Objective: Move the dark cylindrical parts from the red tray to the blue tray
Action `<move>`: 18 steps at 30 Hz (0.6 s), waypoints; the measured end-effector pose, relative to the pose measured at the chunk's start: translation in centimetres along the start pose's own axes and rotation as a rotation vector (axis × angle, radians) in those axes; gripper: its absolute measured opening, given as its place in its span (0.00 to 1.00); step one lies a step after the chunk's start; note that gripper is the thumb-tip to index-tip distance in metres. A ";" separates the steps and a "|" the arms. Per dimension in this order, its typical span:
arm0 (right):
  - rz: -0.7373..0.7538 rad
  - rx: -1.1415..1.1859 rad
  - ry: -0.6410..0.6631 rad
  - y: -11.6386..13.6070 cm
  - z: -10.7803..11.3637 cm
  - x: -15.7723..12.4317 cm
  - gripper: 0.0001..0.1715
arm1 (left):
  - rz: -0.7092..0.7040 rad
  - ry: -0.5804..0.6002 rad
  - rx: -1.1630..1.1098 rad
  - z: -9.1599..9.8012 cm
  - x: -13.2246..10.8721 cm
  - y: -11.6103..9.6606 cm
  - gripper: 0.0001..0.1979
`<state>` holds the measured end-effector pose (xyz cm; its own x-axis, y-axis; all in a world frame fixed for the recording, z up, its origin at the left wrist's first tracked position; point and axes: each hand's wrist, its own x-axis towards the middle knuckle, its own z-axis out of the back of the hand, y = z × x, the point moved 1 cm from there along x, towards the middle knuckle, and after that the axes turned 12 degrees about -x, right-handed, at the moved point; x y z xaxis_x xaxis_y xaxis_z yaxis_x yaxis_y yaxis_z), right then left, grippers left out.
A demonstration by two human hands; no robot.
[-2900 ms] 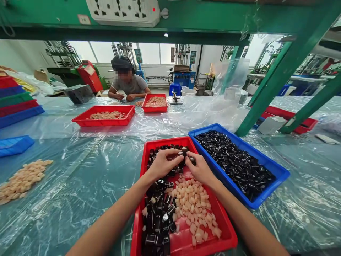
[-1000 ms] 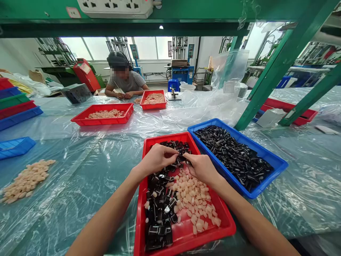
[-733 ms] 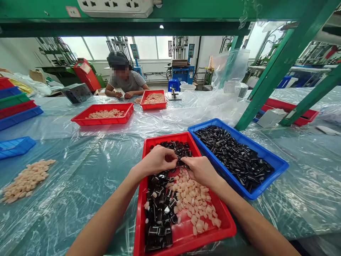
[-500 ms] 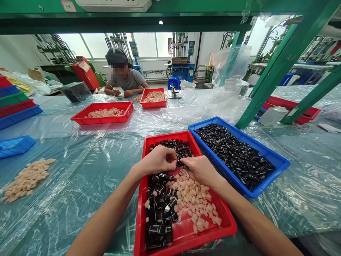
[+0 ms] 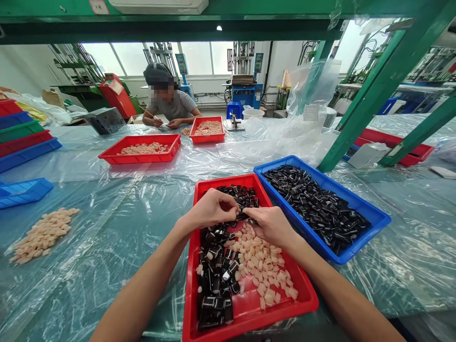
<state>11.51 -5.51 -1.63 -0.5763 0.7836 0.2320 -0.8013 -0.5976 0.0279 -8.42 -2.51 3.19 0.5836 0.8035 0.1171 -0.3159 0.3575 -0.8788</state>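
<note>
Over the far half of a red plastic tray (image 5: pixel 249 319), my two hands meet fingertip to fingertip. My left hand (image 5: pixel 210 209) is closed in a pinch, thumb against forefinger. Also pinched, my right hand (image 5: pixel 272 224) points in from the other side. Whatever small piece sits between the fingertips is too hidden to name. Glossy black rectangular pieces (image 5: pixel 215 278) fill the tray's left side and far end, some with pale bits among them. A loose spread of small pale, cream-pink pieces (image 5: pixel 261 259) lies on the right, below my right hand.
A blue tray (image 5: pixel 366 243) heaped with black pieces (image 5: pixel 313 204) adjoins on the right. Pale pieces (image 5: pixel 42 236) are piled at left. Across the plastic-covered table, a person (image 5: pixel 174 104) works near two red trays (image 5: pixel 142 158). A green post (image 5: pixel 356 111) rises at right.
The whole view has shifted slightly. Both hands stay together over the tray, with the left fingers edging slightly closer to the right ones.
</note>
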 end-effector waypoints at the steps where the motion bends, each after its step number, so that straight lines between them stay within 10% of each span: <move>1: -0.003 0.007 -0.016 0.0 0.0 0.0 0.11 | -0.005 -0.006 0.003 0.0 0.0 -0.1 0.10; 18: -0.024 -0.015 0.017 -0.1 0.0 0.1 0.08 | -0.016 0.016 0.129 -0.4 0.1 -0.4 0.07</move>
<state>11.55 -5.33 -1.63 -0.5590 0.8008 0.2150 -0.8175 -0.5756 0.0186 -7.92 -2.83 3.36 0.6008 0.7899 0.1225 -0.3993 0.4294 -0.8100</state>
